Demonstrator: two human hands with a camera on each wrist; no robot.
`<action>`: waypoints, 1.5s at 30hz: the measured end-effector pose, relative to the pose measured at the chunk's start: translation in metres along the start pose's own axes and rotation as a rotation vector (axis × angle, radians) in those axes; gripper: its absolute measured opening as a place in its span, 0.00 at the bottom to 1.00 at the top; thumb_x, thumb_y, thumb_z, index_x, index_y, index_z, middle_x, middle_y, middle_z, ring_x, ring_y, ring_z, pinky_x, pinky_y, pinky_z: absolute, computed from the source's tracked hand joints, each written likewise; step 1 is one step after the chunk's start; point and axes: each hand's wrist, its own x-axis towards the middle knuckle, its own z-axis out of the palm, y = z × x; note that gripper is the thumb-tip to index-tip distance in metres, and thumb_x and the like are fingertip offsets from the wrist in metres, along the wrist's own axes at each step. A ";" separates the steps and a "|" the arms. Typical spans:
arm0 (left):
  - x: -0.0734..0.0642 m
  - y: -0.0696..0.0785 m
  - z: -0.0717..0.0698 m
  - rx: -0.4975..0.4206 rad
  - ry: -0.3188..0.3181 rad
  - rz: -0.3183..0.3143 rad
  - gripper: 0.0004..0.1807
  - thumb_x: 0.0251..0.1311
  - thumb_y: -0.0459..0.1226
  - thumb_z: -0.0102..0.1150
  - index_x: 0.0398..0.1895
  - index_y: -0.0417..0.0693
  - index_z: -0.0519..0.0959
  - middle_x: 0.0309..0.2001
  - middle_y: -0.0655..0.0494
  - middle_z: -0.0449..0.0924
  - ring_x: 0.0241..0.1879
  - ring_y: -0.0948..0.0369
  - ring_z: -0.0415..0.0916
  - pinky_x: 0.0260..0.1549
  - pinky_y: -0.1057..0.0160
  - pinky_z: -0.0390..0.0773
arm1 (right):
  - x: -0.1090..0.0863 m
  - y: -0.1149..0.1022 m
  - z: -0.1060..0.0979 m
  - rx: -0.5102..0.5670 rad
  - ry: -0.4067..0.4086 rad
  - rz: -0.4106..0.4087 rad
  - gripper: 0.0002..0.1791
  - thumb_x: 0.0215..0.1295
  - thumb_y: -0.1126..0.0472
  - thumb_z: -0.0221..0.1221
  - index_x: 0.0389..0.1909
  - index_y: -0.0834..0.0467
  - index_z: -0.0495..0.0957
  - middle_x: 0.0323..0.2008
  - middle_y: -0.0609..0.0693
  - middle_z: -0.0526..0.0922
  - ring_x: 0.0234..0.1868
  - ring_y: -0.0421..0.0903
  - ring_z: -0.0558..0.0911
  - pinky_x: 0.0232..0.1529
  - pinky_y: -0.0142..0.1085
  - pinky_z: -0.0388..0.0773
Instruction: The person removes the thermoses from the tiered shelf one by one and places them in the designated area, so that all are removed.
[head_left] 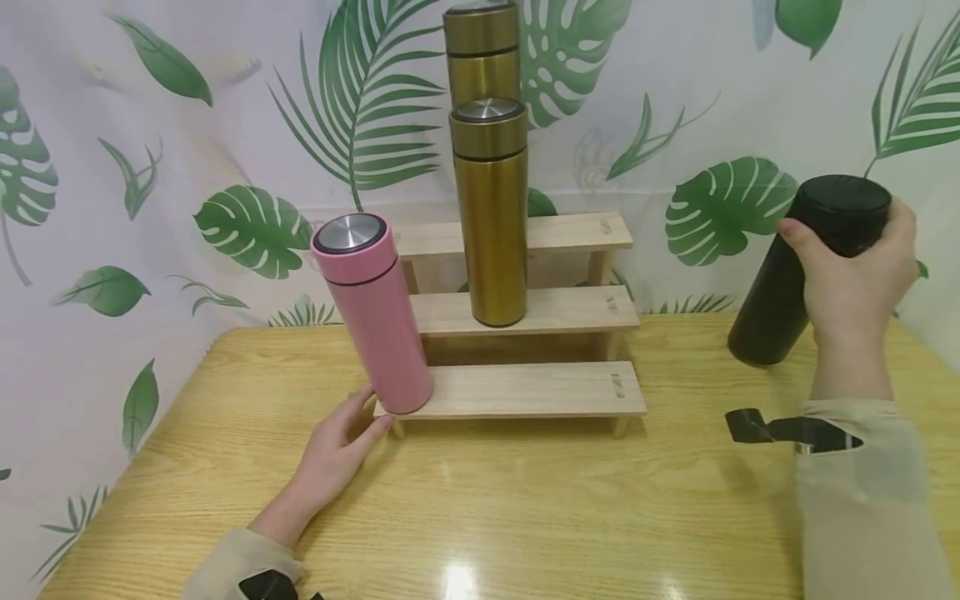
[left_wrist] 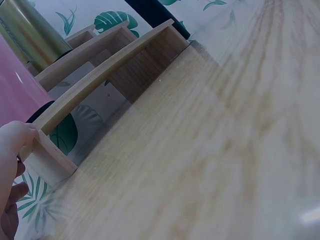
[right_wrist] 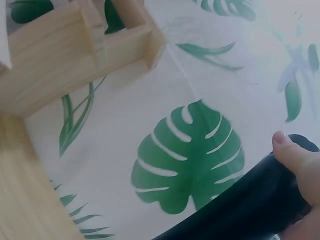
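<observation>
My right hand [head_left: 862,275] grips a black thermos bottle [head_left: 772,292] round its upper end. The bottle leans with its top to the right; whether its base touches the table, I cannot tell. A three-step wooden display stand [head_left: 525,390] stands mid-table. My left hand [head_left: 333,450] holds the left end of its lowest step, thumb at the front corner [left_wrist: 20,132]. Just above that hand a pink thermos bottle [head_left: 375,325] stands on the step's left end. One gold thermos bottle [head_left: 495,233] is on the middle step; another gold bottle [head_left: 483,58] is behind it, its lower part hidden.
The wood-grain table [head_left: 525,517] carries the stand. Behind it hangs a white cloth with green leaf prints [head_left: 247,229], close to the stand's back. Black straps [head_left: 817,433] circle both wrists.
</observation>
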 end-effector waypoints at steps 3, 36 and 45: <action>0.000 0.001 0.000 0.000 0.000 0.001 0.31 0.67 0.50 0.54 0.71 0.53 0.63 0.67 0.50 0.65 0.60 0.47 0.69 0.60 0.46 0.66 | 0.002 0.004 0.000 -0.054 -0.001 0.002 0.43 0.54 0.47 0.68 0.69 0.43 0.58 0.65 0.42 0.64 0.64 0.38 0.61 0.64 0.28 0.55; 0.001 0.001 -0.001 -0.003 -0.003 -0.014 0.31 0.67 0.51 0.54 0.71 0.55 0.63 0.68 0.51 0.64 0.62 0.47 0.67 0.62 0.43 0.62 | -0.021 -0.029 -0.004 -0.126 0.089 -0.174 0.48 0.61 0.46 0.61 0.74 0.48 0.44 0.72 0.39 0.48 0.70 0.31 0.47 0.66 0.23 0.41; 0.000 0.000 -0.001 -0.020 -0.005 -0.012 0.30 0.67 0.50 0.53 0.71 0.55 0.63 0.68 0.51 0.64 0.64 0.49 0.64 0.63 0.43 0.60 | -0.064 -0.059 0.040 0.063 -0.179 -0.488 0.45 0.58 0.55 0.66 0.72 0.58 0.54 0.69 0.48 0.58 0.68 0.35 0.56 0.67 0.25 0.49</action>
